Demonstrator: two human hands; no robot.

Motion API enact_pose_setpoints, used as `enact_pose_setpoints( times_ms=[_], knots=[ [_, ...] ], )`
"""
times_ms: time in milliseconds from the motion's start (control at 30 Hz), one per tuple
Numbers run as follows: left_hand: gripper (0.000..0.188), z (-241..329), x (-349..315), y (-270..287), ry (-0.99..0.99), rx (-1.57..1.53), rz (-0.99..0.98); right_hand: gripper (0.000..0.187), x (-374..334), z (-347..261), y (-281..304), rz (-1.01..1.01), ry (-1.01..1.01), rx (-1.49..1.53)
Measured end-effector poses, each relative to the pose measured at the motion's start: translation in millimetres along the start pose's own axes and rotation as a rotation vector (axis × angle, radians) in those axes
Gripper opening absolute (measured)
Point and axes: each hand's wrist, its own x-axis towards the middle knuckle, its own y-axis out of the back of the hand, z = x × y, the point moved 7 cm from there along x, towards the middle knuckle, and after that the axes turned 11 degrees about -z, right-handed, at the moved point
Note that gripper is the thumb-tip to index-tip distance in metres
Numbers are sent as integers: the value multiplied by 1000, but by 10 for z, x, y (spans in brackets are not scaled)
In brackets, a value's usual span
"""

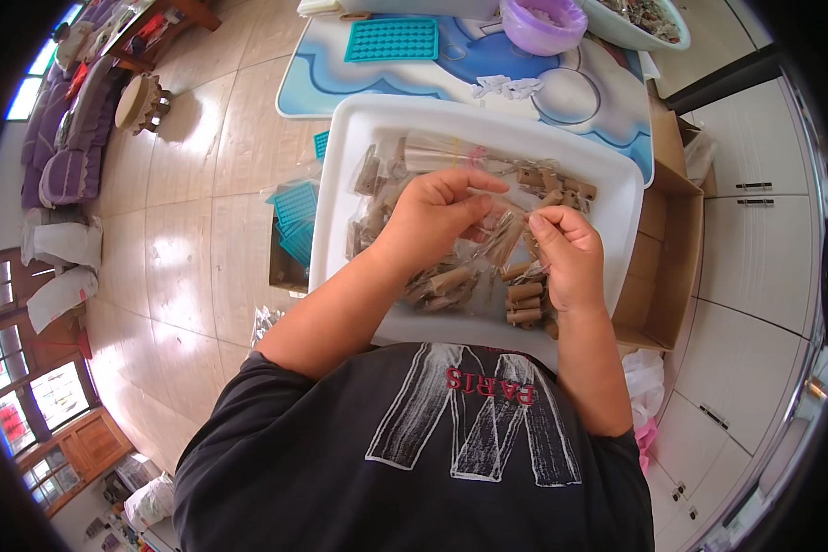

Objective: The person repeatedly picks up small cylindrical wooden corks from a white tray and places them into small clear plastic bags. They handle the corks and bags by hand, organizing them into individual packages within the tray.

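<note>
Over a white plastic tub [340, 138], both my hands are at a small clear plastic bag [503, 241] with thin brown pieces in it. My left hand [442, 213] has its thumb and fingers closed at the bag's left side; its index finger reaches over the top. At the other side, my right hand [570, 253] pinches the bag's edge between thumb and fingertips. Below the hands lie short brown cylinders [524, 304], several in clear wrapping. A larger clear bag [428, 155] rests along the tub's far side. Exactly what the small bag holds is hard to make out.
Beyond the tub is a blue-and-white patterned table [331, 69] with a teal moulded tray [392, 40] and a purple-lined bowl [543, 26]. A cardboard box [658, 248] stands to the right. More teal trays [296, 207] sit left of the tub.
</note>
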Motion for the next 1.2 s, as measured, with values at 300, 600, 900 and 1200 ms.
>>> enact_pose_setpoints(
  times_ms=[300,600,900,1200],
  knots=[
    [11,34,-33,5,-60,208,-35,16,6,20,4,7,-127,163],
    [12,416,-187,208,-93,813,128,25,-31,-299,265,329,146,-102],
    [31,165,145,-223,38,1688,-4,22,-75,-372,388,358,342,153],
    [38,-359,453,-199,211,1637,11,22,-70,-316,322,315,263,138]
  ],
)
